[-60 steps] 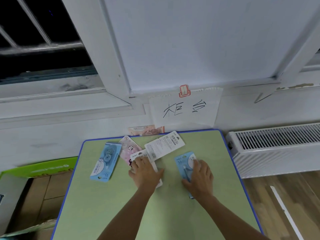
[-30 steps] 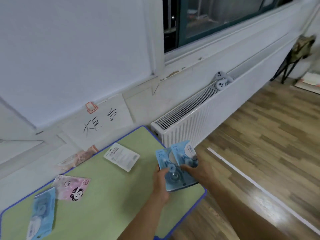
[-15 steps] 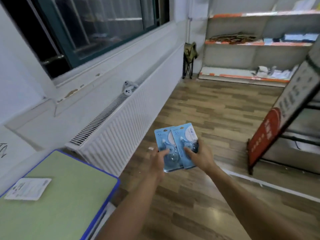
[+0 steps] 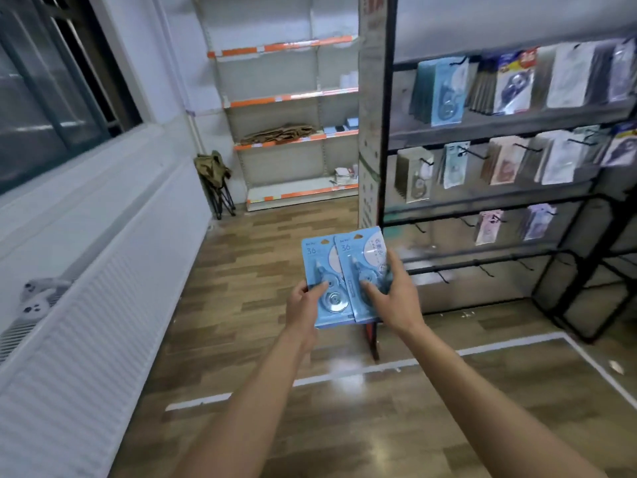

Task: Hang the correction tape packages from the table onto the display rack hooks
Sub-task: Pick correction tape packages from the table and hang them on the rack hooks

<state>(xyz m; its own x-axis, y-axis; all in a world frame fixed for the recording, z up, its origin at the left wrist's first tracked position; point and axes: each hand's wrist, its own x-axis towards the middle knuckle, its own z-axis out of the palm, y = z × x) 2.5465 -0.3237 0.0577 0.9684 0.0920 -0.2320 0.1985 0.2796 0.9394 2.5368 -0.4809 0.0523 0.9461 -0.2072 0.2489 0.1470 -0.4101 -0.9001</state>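
2 blue pkgs [image 4: 341, 274] in both hands, rack [image 4: 489, 132] w/ hung stock ahead

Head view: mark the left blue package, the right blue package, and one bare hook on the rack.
left blue package [image 4: 319, 267], head view, upper card face.
right blue package [image 4: 358, 260], head view, card face above the thumb.
bare hook [image 4: 442, 277], head view, middle of the black prong on a lower rail.
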